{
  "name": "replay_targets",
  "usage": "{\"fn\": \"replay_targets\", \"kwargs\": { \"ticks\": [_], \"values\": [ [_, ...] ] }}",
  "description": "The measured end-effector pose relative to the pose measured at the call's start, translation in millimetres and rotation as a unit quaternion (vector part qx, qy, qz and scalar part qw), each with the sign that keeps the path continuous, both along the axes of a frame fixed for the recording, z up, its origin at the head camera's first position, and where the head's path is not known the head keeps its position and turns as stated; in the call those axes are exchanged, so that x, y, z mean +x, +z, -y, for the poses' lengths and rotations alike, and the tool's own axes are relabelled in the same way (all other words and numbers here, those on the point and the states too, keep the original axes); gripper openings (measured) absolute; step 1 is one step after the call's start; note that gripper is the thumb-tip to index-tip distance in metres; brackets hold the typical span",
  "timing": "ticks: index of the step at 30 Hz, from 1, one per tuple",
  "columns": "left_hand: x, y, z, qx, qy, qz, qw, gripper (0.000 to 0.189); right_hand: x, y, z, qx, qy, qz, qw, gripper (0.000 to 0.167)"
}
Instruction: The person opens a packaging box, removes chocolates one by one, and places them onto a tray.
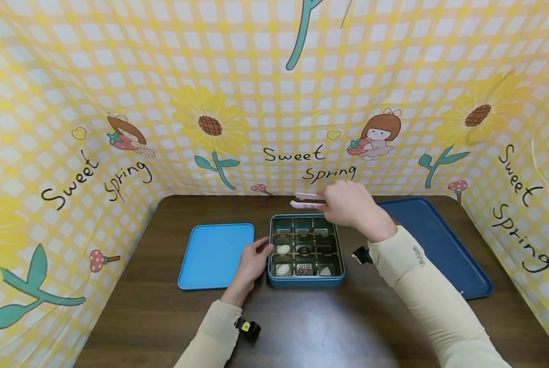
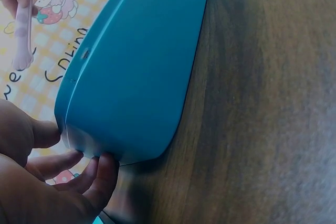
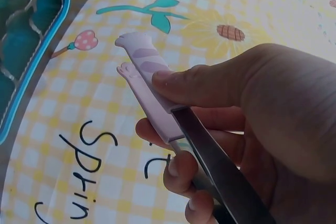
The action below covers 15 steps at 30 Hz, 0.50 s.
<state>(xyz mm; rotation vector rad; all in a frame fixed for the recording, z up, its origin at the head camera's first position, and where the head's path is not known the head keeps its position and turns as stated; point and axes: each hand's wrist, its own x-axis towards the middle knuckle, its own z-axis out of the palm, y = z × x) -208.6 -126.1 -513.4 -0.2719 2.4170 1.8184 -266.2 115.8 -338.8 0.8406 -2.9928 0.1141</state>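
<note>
A blue box [image 1: 306, 282] with a divided insert stands on the table. Its middle and front rows hold chocolates: a white round one [image 1: 283, 249], a dark round one [image 1: 304, 250], a striped brown one [image 1: 304, 271] and a pale triangular one [image 1: 325, 271] among them. Along the box's left wall my left hand [image 1: 252, 261] rests, its thumb at the upper edge and fingertips against the outside. My right hand [image 1: 350, 204] grips metal tongs [image 3: 210, 156] with pink paw-shaped tips [image 3: 149, 66], raised beyond the box's back right corner. Those tips stand slightly apart with nothing between them.
A light blue lid [image 1: 216, 258] lies flat left of the box. On the right is a dark blue tray [image 1: 439, 240], partly covered by my right sleeve [image 1: 421, 276]. A yellow checked cloth [image 1: 274, 102] hangs behind the wooden table [image 1: 164, 327].
</note>
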Motion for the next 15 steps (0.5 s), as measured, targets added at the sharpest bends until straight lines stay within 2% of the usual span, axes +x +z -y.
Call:
{"fn": "replay_targets", "kwargs": {
  "ticks": [9, 15],
  "values": [
    [-0.7, -0.6, 0.1, -0.002, 0.001, -0.002, 1.0000, 0.044, 1.0, -1.3, 13.3, 0.008, 0.010, 0.021, 0.9997, 0.018],
    [-0.7, -1.4, -0.4, -0.003, 0.003, -0.002, 1.0000, 0.043, -0.1, -6.9, 22.1, 0.032, 0.024, 0.048, 0.9981, 0.029]
  ]
}}
